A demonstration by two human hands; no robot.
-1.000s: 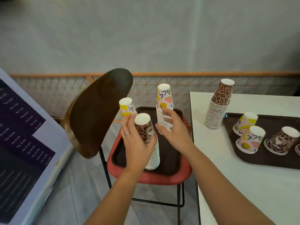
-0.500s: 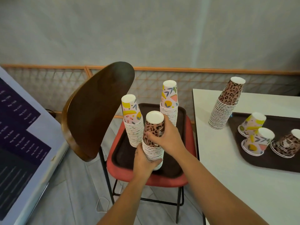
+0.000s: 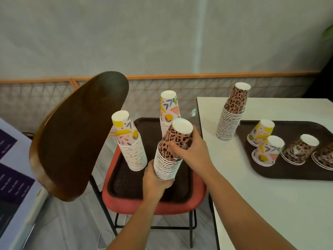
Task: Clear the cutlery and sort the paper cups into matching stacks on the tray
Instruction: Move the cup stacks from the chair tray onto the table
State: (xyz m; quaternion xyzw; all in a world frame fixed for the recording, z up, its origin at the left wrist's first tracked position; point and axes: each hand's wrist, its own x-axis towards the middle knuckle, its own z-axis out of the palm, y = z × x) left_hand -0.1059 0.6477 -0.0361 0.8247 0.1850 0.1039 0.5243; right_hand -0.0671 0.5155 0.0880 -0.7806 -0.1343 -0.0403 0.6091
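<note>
On the chair tray (image 3: pixel 124 184), the left hand (image 3: pixel 155 179) grips the base of the tilted leopard stack (image 3: pixel 171 152), beside 2 colourful stacks. The right hand (image 3: pixel 193 150) clasps its top; a skewed squeeze could buckle it, toppling them.

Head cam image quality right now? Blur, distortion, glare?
Head view: wide-angle bend curves the table edge and rail; chair back smeared at its lower edge; leopard stack and both hands, left, right, fairly sharp; lighting soft, no harsh glare.
</note>
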